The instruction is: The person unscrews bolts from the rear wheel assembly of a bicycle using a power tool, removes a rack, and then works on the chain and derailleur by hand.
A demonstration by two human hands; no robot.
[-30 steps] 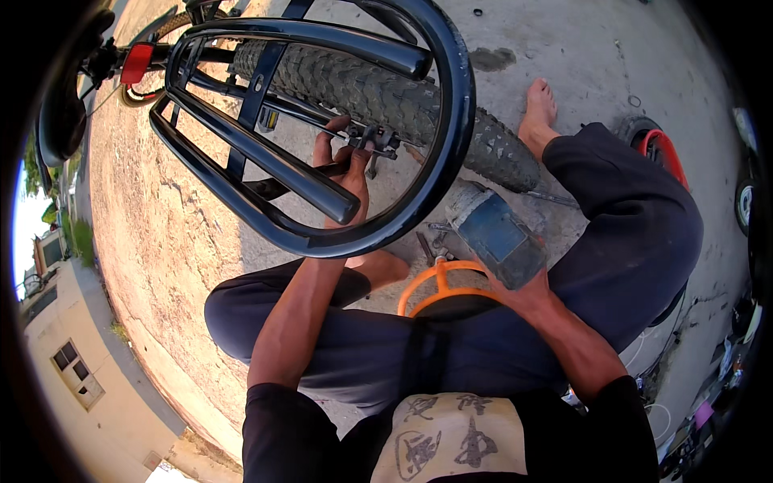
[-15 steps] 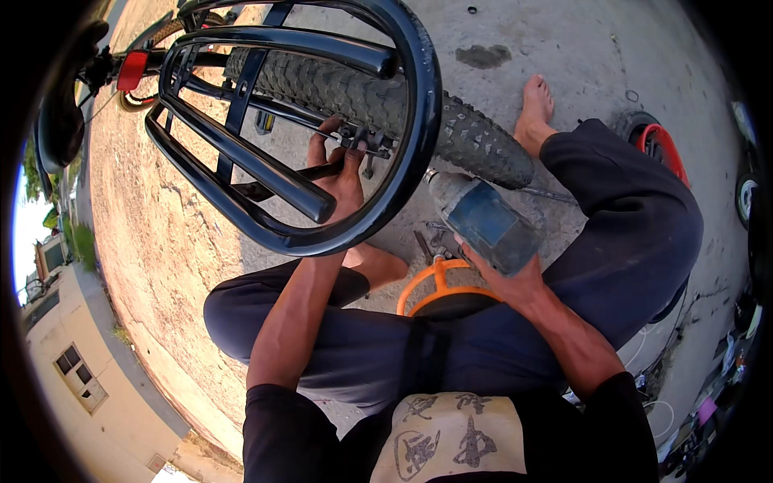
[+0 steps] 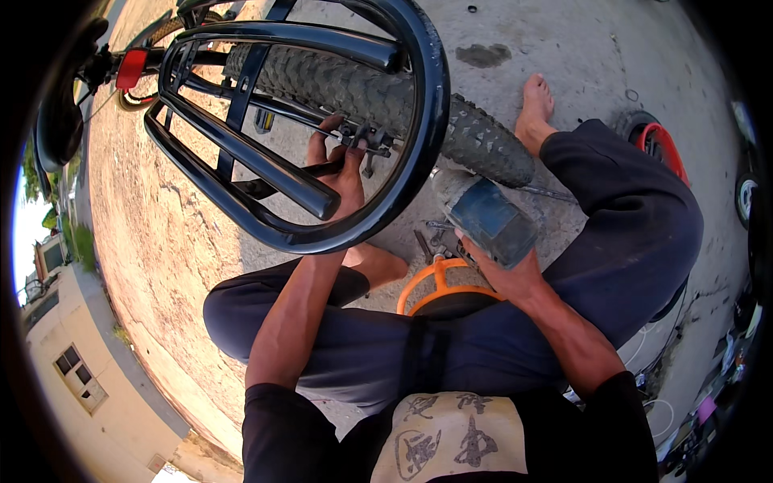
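A black bicycle rack [image 3: 436, 121] with a rounded hoop end stands over a knobbly tyre [image 3: 487, 145]. Reaching beneath the rack, my left hand [image 3: 346, 183] has its fingers closed around a small metal brake fitting [image 3: 360, 143] beside the tyre. My right hand [image 3: 509, 275] grips a dusty grey cordless drill [image 3: 488, 219] with a dark blue-grey panel. The drill's nose points toward the rack hoop, which hides its tip. Whether the tip touches the brake fitting cannot be seen.
An orange round frame [image 3: 441, 278] stands between my legs, with several metal tools [image 3: 427, 245] lying behind it. A red-rimmed wheel [image 3: 664, 149] lies at the right. A red reflector [image 3: 131, 70] and a black saddle [image 3: 60, 133] are at the left.
My right hand has tilted the drill slightly, and its nose is now mostly hidden by the rack hoop. The rack's near end has shifted a little to the right. My left hand stays put.
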